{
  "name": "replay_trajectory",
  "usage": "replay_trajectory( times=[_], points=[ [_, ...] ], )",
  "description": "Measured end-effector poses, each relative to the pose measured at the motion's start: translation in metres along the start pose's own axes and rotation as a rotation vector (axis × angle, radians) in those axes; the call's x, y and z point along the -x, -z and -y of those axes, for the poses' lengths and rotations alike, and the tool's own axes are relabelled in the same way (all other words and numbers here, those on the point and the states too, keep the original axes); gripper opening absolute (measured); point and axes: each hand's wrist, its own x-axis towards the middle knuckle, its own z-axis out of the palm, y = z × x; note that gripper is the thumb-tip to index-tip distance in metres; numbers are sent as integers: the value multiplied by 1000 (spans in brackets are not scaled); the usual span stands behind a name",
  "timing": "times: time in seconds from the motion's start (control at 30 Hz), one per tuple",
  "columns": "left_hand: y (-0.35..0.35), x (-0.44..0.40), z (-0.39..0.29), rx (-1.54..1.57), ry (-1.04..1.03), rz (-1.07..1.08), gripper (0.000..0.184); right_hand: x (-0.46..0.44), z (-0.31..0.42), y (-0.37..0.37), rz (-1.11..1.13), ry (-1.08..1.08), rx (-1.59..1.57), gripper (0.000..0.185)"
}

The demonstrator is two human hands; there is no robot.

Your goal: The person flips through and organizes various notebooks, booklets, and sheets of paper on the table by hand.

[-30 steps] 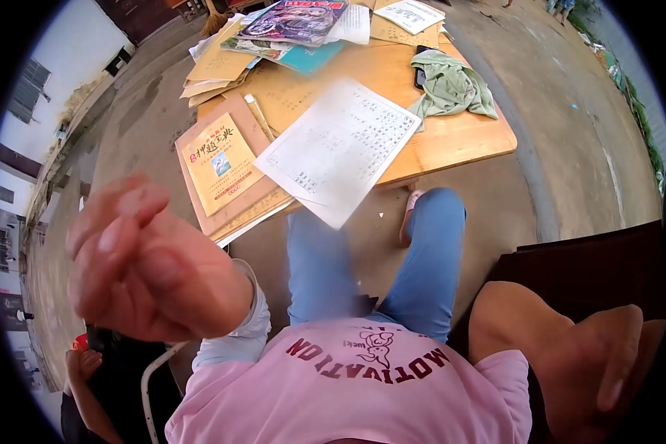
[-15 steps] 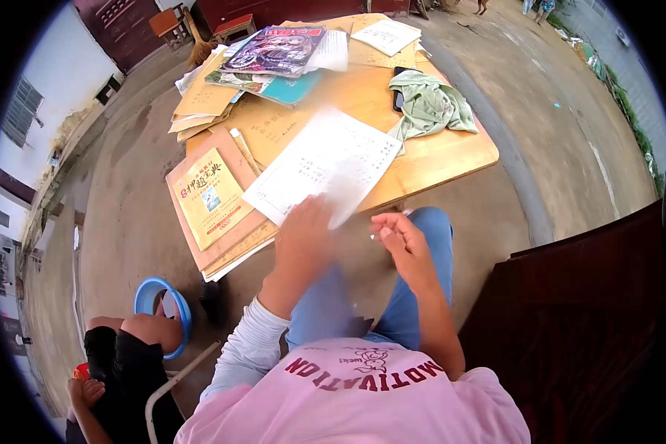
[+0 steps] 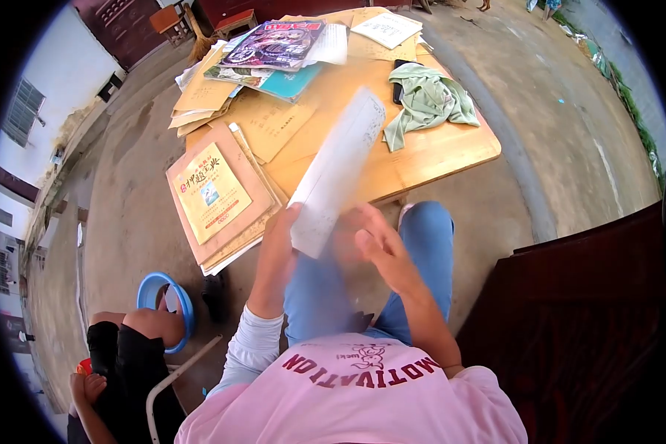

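L hand (image 3: 277, 240) is closed on the paper (image 3: 340, 170), thumb over its near L edge. R hand (image 3: 383, 248) is just R of the paper's near end, fingers part-curled & blurred; can't tell if it touches or grips it. Paper shows as a narrow white strip, tilted, folded or edge-on (can't tell which), w/ handwriting at the far end. Its near end hangs past the table's near edge, over the person's jeans (image 3: 431, 240); far end is over the table (image 3: 444, 152), can't tell if it touches.

Near L on table: yellow book (image 3: 209, 194) atop a brown folder (image 3: 233, 148), w/ more sheets under, overhanging the near edge a bit. Envelope (image 3: 277, 133) lies flat btwn folder & far pile. Far L: purple mag (image 3: 274, 44) on top, teal book (image 3: 292, 85) poking out below, envelopes (image 3: 200, 96) on the L. Far R: white booklet (image 3: 387, 29). R side: green cloth (image 3: 436, 100), crumpled, partly over a black phone (image 3: 398, 89).

Near L, off table: another person's bare knee (image 3: 154, 325) by a blue basin (image 3: 189, 314) on the ground; their hand (image 3: 89, 388) is next to smth red (image 3: 85, 366). Broom (image 3: 200, 44) far L.
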Motion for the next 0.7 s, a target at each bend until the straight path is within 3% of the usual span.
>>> replay_trajectory(
  times=[0.03, 0.17, 0.33, 0.43, 0.63, 0.7],
  points=[
    [4, -2, 4, -71, -43, 71, 29, 1, 0, -1, -5, 2, 10, 59],
    [11, -4, 14, -33, -69, 23, 17, 5, -12, -3, -5, 65, 60, 61],
    [13, 0, 13, -98, 26, 62, 19, 8, -15, 1, 0, 21, -10, 61],
    [23, 1, 13, -155, 85, 110, 19, 12, -10, 2, -24, -2, -34, 71],
    [29, 2, 15, -56, 111, 236, 25, 15, -16, 18, -22, -43, -373, 66],
    [23, 5, 12, -8, 152, 136, 27, 15, -24, 23, -80, -49, -441, 63]
  ],
)
